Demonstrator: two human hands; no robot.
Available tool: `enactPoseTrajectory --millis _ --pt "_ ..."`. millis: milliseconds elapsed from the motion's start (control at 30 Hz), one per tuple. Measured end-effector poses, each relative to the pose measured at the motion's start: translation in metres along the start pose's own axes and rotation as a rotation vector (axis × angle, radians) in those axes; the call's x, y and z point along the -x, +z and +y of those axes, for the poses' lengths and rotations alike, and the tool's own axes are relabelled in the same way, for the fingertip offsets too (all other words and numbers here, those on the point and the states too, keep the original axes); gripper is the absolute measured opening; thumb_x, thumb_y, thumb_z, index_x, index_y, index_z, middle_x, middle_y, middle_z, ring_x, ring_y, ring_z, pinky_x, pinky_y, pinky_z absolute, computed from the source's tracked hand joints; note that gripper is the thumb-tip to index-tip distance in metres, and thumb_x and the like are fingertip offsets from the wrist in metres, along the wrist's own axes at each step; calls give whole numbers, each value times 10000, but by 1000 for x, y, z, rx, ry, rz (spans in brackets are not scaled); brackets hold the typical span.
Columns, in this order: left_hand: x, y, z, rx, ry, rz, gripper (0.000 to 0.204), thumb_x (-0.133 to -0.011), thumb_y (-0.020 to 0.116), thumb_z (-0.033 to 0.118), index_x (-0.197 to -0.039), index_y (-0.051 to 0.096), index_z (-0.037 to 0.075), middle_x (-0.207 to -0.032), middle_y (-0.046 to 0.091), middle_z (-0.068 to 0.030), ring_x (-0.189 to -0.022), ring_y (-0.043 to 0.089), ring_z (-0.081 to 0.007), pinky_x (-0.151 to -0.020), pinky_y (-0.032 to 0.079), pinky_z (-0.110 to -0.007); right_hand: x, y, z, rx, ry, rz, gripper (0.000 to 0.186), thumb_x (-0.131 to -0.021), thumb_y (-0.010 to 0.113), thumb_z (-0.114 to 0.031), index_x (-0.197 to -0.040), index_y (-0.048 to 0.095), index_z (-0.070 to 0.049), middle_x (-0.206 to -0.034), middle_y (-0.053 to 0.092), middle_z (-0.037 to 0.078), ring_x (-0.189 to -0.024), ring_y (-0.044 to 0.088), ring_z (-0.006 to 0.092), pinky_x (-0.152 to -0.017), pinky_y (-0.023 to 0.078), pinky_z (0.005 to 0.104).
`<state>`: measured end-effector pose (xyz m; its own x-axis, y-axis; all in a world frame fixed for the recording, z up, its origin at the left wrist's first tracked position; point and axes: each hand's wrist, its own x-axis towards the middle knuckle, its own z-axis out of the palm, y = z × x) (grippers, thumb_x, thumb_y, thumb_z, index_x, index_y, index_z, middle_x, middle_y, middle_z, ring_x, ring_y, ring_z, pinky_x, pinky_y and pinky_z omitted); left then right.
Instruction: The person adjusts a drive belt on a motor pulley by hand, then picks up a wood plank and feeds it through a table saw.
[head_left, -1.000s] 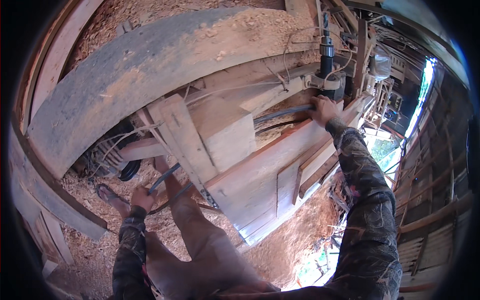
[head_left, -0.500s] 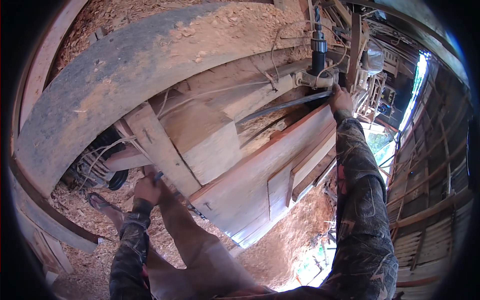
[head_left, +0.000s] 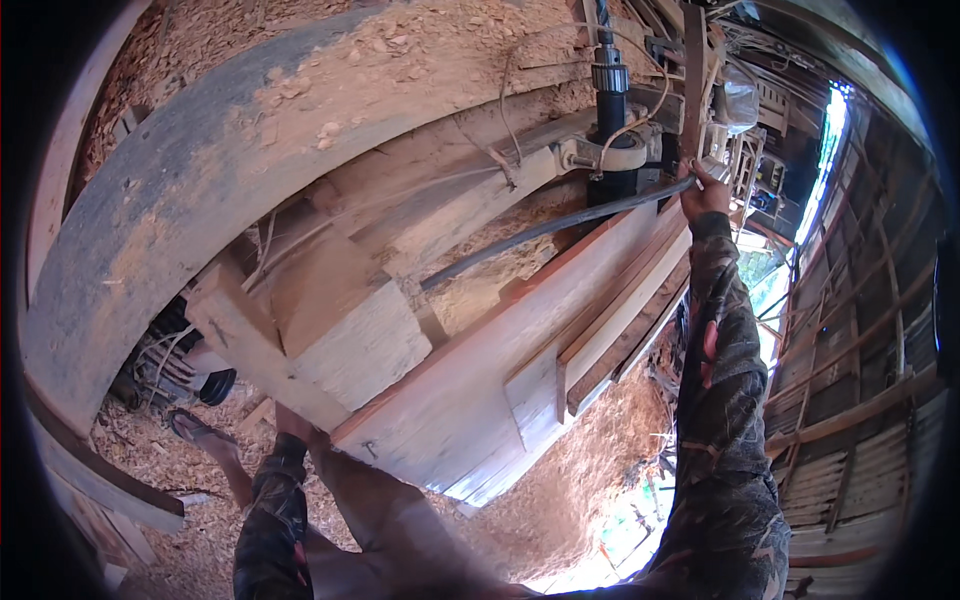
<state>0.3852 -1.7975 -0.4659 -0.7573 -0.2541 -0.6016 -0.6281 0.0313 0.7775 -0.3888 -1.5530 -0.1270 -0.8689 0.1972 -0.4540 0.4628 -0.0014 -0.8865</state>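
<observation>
A long dark strip (head_left: 560,225) runs slantwise along the inside of a wooden machine frame; whether it is a belt or a bar I cannot tell. My right hand (head_left: 708,195) is closed round its far right end. Beside it stands an upright drill chuck (head_left: 609,75) with a bit, above a dark cylindrical shaft. At the lower left, my left hand (head_left: 295,424) reaches beneath the end of a wooden crosspiece (head_left: 262,345). Its fingers are hidden there. A squared wood block (head_left: 355,325) sits against the crosspiece, inside the long side board (head_left: 480,390).
A broad curved slab (head_left: 200,160), covered with wood chips, arcs along the far left. A motor (head_left: 150,355) lies under it. My sandalled foot (head_left: 205,432) stands among shavings. Corrugated sheeting (head_left: 845,480) and slats line the right, and thin cord (head_left: 665,90) loops near the chuck.
My right hand has shifted slightly right with the strip, which now bows more. My left hand has gone lower behind the crosspiece, hiding its fingers. The machine appears shifted left in view.
</observation>
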Motion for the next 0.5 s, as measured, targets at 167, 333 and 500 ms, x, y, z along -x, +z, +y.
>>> enactPoseTrajectory --millis 167,333,500 --pt "5 -10 7 297 -291 138 245 -828 595 248 -897 587 13 -913 632 -135 -859 609 -292 -735 475 -383 -42 2 11 469 -56 142 280 -887 528 -32 -1127 507 111 -1042 571 214 -908 609 281 -800 546 330" --pt "-7 -36 53 344 -253 424 260 -799 637 210 -932 579 -7 -886 623 -158 -788 606 -305 -686 481 -368 -20 -7 23 999 -185 -43 326 -772 557 -32 -1093 597 11 -910 655 142 -772 670 241 -702 552 311" --pt "11 -28 15 -168 -169 469 299 -811 626 225 -976 581 -21 -903 625 -146 -828 605 -275 -731 477 -376 74 29 19 1588 -676 -339 370 -788 588 -50 -1158 602 -65 -934 671 125 -807 668 220 -708 531 299"
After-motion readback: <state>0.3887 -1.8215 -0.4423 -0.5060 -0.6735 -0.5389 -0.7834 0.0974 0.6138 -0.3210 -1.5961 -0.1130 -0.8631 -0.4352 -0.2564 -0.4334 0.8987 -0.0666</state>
